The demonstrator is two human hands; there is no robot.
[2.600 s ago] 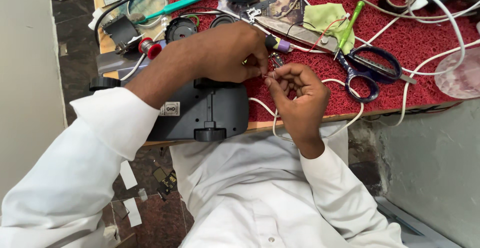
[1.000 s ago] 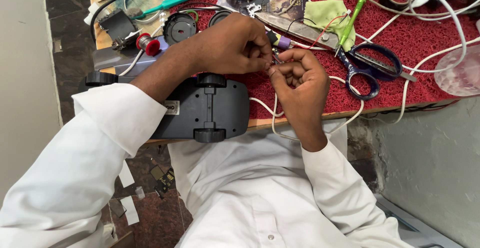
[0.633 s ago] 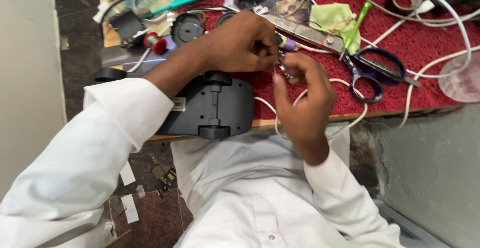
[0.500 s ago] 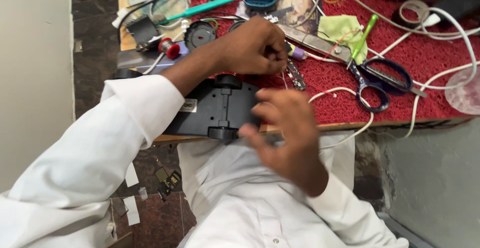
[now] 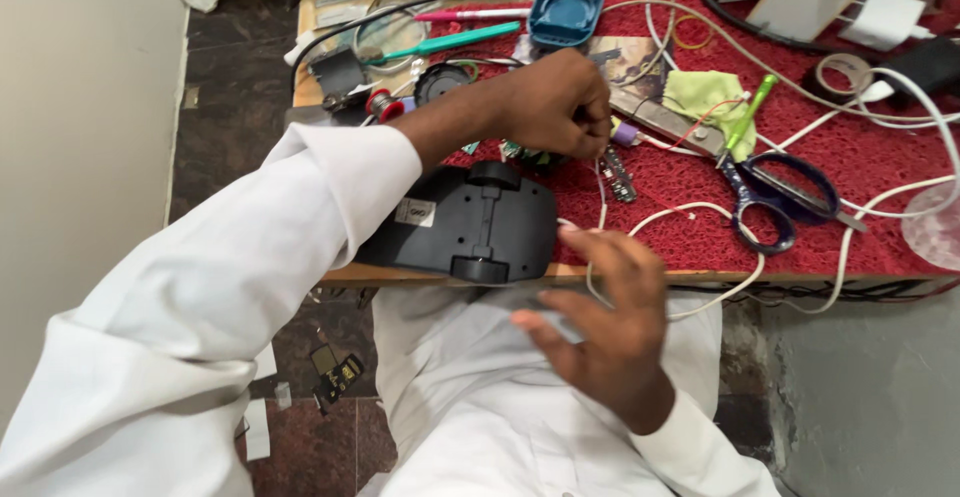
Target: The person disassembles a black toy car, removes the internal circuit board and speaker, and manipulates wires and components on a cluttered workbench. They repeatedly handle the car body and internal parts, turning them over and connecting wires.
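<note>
My left hand (image 5: 556, 105) rests curled on the red mat (image 5: 880, 172), fingers pinched on small wired parts next to a little circuit board (image 5: 617, 172). Just below it lies a black toy car (image 5: 465, 225), upside down with its wheels up, at the table's front edge. My right hand (image 5: 608, 329) hovers over my lap in front of the table edge, fingers spread and blurred, with nothing clearly in it. A white cable (image 5: 700, 212) loops on the mat just above that hand.
Blue-handled scissors (image 5: 775, 192) lie to the right on the mat beside a green cloth (image 5: 706, 95). A blue plastic shell (image 5: 565, 9), a teal pen (image 5: 445, 43), a white charger (image 5: 885, 15) and tangled white cables crowd the back. Small parts lie on the dark floor (image 5: 335, 377).
My right hand has left the wires by my left hand and dropped toward my lap, its fingers now apart. The left hand stays on the small parts.
</note>
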